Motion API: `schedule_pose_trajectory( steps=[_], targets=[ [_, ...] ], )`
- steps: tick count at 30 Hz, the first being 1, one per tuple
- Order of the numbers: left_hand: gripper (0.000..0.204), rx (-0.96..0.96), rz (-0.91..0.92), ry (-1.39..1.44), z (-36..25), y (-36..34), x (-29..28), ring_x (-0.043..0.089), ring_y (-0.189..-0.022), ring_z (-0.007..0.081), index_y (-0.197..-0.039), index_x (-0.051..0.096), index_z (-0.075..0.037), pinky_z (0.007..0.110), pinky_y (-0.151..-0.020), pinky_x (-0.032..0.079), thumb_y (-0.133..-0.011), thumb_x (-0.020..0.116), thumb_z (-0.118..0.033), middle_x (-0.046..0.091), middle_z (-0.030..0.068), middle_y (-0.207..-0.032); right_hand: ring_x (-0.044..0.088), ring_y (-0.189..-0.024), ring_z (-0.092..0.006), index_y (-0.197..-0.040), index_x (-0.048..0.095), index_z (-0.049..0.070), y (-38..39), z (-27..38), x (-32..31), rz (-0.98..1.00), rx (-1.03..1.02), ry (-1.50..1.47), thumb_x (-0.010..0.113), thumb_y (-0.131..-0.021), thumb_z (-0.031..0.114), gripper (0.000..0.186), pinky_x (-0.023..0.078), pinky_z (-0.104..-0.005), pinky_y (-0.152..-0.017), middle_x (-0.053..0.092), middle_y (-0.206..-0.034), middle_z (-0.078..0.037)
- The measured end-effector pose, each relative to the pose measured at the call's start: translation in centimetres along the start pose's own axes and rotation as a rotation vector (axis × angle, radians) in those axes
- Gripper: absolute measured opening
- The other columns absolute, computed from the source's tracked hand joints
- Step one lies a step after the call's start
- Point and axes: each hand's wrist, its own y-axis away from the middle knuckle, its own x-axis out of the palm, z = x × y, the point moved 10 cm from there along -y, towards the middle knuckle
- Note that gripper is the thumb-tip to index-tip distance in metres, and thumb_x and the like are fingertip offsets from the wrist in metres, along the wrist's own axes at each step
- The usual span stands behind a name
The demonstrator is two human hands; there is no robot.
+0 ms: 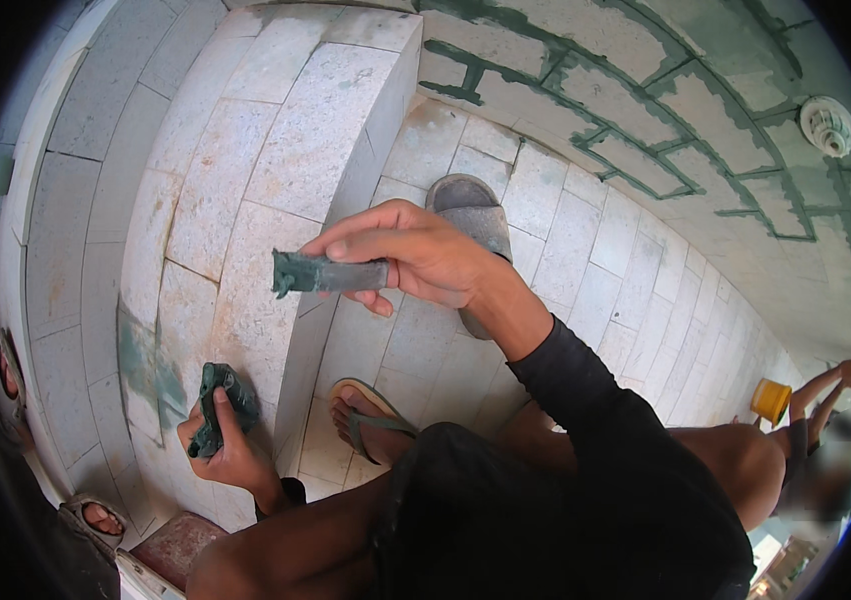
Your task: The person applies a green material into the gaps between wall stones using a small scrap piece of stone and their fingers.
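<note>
Pinching a flat grout-smeared scraper (pixel 330 274) between thumb and fingers, the right hand (pixel 415 258) holds it in the air beside the corner of the tiled step (pixel 275 150). Lower down, the left hand (pixel 227 450) is closed around a crumpled green-stained rag (pixel 220 405), pressed near the step's face. Because the scraper is held only at one end, it could slip and drop toward the sandalled foot (pixel 370 420) on the tiled floor (pixel 565 250). Wet grout may also smear onto clean tiles.
</note>
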Motion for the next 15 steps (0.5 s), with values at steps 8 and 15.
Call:
schedule_pose_trajectory(
  steps=[8,15],
  targets=[
    [0.028,-0.198,0.114,-0.196,1.3,1.6,-1.1,0.064,-0.093,0.0193,-0.115,0.067,0.007,0.033,-0.09,0.051,-0.105,0.064,-0.018,0.071,0.0128,-0.103,0.067,-0.1,-0.0215,-0.147,0.048,-0.005,4.0,2.4,-20.0,-0.396,-0.474,-0.2,0.055,-0.106,0.015,0.046,0.056,-0.0351,-0.091,0.066,-0.121,-0.016],
    [0.054,-0.289,0.031,-0.267,5.1,1.7,-3.9,0.065,-0.085,0.0217,-0.108,0.072,0.015,0.039,-0.085,0.053,-0.098,0.074,-0.038,0.076,0.0168,-0.102,0.063,-0.112,-0.0291,-0.145,0.044,-0.003,3.8,-0.3,-28.7,-0.642,-0.54,-0.432,0.047,-0.108,0.009,0.038,0.055,-0.0412,-0.103,0.062,-0.122,-0.018]
  ],
)
